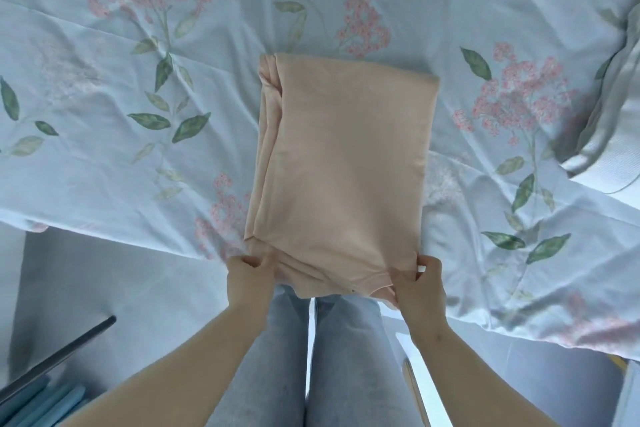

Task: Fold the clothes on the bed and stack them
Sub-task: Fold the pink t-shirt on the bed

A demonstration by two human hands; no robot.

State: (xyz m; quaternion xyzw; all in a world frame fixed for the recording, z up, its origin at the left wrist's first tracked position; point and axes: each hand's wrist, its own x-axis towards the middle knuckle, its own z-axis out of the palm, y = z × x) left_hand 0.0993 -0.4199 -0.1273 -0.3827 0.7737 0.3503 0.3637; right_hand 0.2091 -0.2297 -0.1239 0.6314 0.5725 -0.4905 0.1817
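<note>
The folded peach garment (346,163) lies as a long rectangle on the bed, its short near edge held at both corners. The left hand (246,276) is at its near left corner and the right hand (422,284) at its near right corner. The rest of the garment runs away from the hands, flat and smooth on top. Several folded layers show stacked along its left side, and its far left corner is bunched. A stitched seam curves along the near edge between the two hands. That edge reaches just past the side of the bed and lies over the person's legs in light blue jeans (346,357).

Under the garment and on every side of it spreads a pale blue floral bed sheet (138,80), printed with pink flower clusters and green leaves and lightly creased. Well to the right of the garment, at the frame edge, is a heap of pale ribbed fabric (609,135); what kind of piece it is cannot be told. Below and left of the garment, beyond the sheet's edge, a dark bar (59,354) slants above some light blue flat things (45,406), too cut off to name.

The left hand's fingers are curled in tight, pinching the corner layers from the side. The right hand pinches its corner with the thumb on top of the cloth and the other fingers tucked beneath.
</note>
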